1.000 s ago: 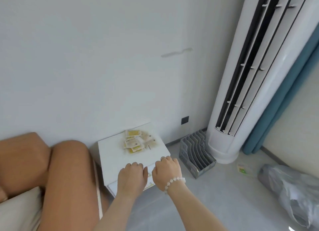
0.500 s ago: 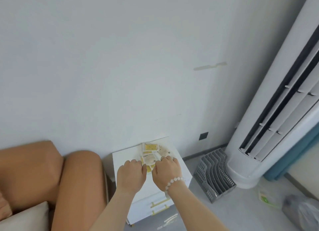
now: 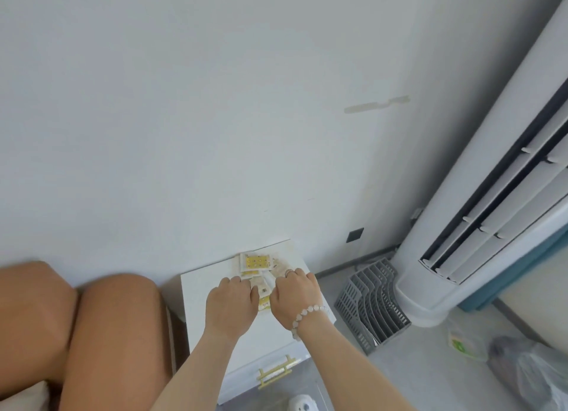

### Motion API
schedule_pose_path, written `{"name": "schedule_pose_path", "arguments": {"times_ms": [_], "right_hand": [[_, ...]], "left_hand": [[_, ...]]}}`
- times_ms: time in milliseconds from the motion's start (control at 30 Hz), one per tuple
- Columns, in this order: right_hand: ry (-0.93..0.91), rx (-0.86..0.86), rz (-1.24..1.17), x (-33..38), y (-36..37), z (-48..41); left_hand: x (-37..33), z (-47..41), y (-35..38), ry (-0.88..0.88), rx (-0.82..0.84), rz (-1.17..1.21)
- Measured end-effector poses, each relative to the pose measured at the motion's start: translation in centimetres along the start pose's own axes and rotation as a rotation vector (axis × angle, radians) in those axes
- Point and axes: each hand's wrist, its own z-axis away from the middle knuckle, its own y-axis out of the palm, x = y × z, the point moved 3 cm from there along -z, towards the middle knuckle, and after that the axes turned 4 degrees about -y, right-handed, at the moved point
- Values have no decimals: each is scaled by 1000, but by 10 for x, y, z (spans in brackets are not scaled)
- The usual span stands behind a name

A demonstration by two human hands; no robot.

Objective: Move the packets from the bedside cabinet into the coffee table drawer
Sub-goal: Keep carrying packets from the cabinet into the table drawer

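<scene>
- I see both hands down on the top of the white bedside cabinet (image 3: 212, 291), which stands against the wall with a tan padded headboard (image 3: 116, 327) at its left.
- My left hand (image 3: 231, 306) lies knuckles up, its fingers (image 3: 238, 283) curled over the near edge of the heap of packets (image 3: 256, 264); whether it has closed on a packet I cannot tell, since the fingertips are hidden under the hand.
- My right hand (image 3: 294, 294), with a ring on one finger and a pale bead bracelet (image 3: 307, 314) at the wrist, is curled the same way at the right side of the heap; its fingers (image 3: 296, 274) touch the packets, but the grip itself is hidden.
- The packets sit in a loose overlapping pile toward the back of the cabinet top, near the wall. The topmost clear one is white-edged with a yellow dotted face; more pale and yellow ones show between and beneath the two hands.
- The cabinet front below shows a drawer with a pale yellow handle (image 3: 275, 372).
- On the floor to the right stands a grey slotted file rack (image 3: 373, 303), and just beyond it the base of a tall white standing air conditioner (image 3: 479, 195).
- A grey plastic bag (image 3: 531, 370) lies at the lower right corner.
</scene>
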Motion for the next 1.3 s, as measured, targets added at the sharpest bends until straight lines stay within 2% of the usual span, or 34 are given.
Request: {"name": "schedule_pose_path", "arguments": {"times_ms": [333,533,600,767,933,1100,1300], "right_hand": [[-51,89,-71,-63,31,-107],[-23,172,-82,-115,54,-170],[-22,210,-77,-125,65,-186],[-12,350,-5,-146,104,-209],[138,510,-19,-161,159,-224],[279,588,-134,-169,222,-250],[701,488,-452,-154,271,-322]], "left_hand": [[1,-86,51,-110,-28,22],[6,-141,75,-303,116,-34],[13,-149,89,-409,173,-54],[19,-145,130,-513,292,-21],[24,-139,188,-536,374,30],[33,-139,249,-613,450,58],[54,-158,316,-939,497,234]]}}
